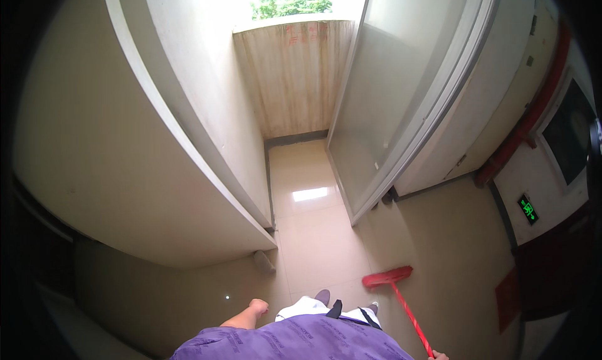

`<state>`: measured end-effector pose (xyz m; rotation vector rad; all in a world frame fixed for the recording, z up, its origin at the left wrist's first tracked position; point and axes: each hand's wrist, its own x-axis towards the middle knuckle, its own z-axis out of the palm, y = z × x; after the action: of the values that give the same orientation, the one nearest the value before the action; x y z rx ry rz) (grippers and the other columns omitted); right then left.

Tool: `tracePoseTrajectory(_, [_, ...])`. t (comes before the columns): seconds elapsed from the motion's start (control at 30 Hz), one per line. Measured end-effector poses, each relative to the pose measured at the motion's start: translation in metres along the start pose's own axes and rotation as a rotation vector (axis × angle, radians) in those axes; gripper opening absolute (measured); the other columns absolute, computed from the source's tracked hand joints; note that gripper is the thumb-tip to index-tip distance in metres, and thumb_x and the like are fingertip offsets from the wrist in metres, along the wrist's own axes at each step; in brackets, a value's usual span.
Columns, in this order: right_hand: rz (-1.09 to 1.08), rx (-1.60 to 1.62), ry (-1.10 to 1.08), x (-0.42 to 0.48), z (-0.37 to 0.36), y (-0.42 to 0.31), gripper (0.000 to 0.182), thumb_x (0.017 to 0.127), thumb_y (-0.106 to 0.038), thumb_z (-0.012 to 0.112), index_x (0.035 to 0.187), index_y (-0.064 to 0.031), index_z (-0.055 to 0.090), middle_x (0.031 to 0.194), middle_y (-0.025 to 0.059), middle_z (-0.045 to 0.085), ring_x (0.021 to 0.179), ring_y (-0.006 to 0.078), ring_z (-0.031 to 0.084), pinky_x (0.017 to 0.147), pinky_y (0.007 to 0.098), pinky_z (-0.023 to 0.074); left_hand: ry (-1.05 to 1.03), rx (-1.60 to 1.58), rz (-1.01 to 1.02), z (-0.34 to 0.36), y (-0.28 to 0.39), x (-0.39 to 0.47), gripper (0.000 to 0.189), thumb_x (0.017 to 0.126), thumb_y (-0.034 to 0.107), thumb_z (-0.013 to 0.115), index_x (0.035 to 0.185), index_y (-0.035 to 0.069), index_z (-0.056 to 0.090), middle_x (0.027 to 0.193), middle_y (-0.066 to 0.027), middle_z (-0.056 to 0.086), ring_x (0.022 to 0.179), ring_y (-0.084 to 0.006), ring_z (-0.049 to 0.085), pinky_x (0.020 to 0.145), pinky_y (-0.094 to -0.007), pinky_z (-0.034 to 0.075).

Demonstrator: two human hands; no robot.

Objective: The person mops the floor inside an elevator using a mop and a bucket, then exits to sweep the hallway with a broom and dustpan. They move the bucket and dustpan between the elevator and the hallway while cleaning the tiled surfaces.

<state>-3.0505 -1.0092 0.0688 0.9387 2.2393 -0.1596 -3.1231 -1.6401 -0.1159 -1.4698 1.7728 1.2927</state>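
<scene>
A red broom head (387, 277) rests on the tiled floor (324, 247) in front of me and a little to the right, its red, spiral-patterned handle (414, 320) running down to the bottom edge. At that edge my right hand (438, 356) is closed around the handle; only part of the hand shows. My left hand (259, 306) hangs at my left side with its fingers curled, touching nothing, and whether something small is inside it cannot be seen. My grey shoes stand just behind the broom head.
Two open doors, one left (141, 172) and one right (385, 101), flank a short passage ending at a stained low wall (291, 78). A grey stone-like object (265, 262) lies at the left door's foot. Far right are a red pipe (526, 125) and a green exit sign (528, 209).
</scene>
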Motion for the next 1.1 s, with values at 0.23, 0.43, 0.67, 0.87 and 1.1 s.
tracePoseTrajectory(0.23, [-0.272, 0.327, 0.031, 0.067, -0.007, -0.201, 0.032, 0.083, -0.036, 0.035, 0.107, -0.0214, 0.051, 0.098, 0.0119, 0.055, 0.093, 0.0309, 0.052, 0.074, 0.0393, 0.0424, -0.126, 0.039, 0.131, 0.008, 0.033, -0.014, 0.011, 0.066, 0.003, 0.048, 0.056, 0.005, 0.054, 0.049, -0.0085, 0.050, 0.040, -0.0177, 0.044, 0.035, -0.0331, 0.033])
tracePoseTrajectory(0.43, [-0.118, 0.496, -0.048, 0.183, -0.031, -0.332, 0.031, 0.078, -0.031, 0.044, 0.106, -0.0207, 0.052, 0.099, 0.0115, 0.056, 0.092, 0.0321, 0.053, 0.076, 0.0389, 0.0431, -0.115, 0.006, 0.265, 0.046, 0.104, -0.062, 0.016, 0.076, 0.006, 0.050, 0.091, -0.001, 0.053, 0.066, -0.0068, 0.055, 0.053, -0.0118, 0.051, 0.044, -0.0227, 0.039])
tracePoseTrajectory(0.67, [-0.209, 0.255, 0.010, 0.138, 0.024, -0.163, 0.036, 0.079, -0.028, 0.048, 0.115, -0.0278, 0.047, 0.100, 0.0133, 0.056, 0.094, 0.0301, 0.052, 0.079, 0.0369, 0.0420, -0.108, 0.158, 0.187, 0.059, 0.076, -0.072, 0.017, 0.074, 0.009, 0.051, 0.088, 0.001, 0.058, 0.072, -0.0055, 0.058, 0.062, -0.0126, 0.055, 0.053, -0.0236, 0.043])
tracePoseTrajectory(0.87, [0.044, 0.130, -0.093, 0.025, -0.010, -0.002, 0.036, 0.078, -0.024, 0.051, 0.113, -0.0328, 0.048, 0.097, 0.0139, 0.056, 0.092, 0.0306, 0.053, 0.079, 0.0377, 0.0423, -0.076, 0.228, -0.077, 0.087, 0.048, -0.085, 0.010, 0.073, 0.007, 0.050, 0.080, 0.004, 0.057, 0.066, -0.0052, 0.057, 0.056, -0.0129, 0.054, 0.044, -0.0247, 0.040])
tracePoseTrajectory(1.1, [-0.145, 0.195, -0.029, 0.093, -0.016, -0.028, 0.034, 0.081, -0.032, 0.044, 0.114, -0.0361, 0.044, 0.099, 0.0090, 0.056, 0.090, 0.0285, 0.053, 0.078, 0.0367, 0.0420, -0.145, 0.205, 0.076, 0.137, 0.087, -0.105, 0.012, 0.075, 0.008, 0.049, 0.083, 0.002, 0.055, 0.065, -0.0053, 0.055, 0.056, -0.0128, 0.054, 0.043, -0.0230, 0.038])
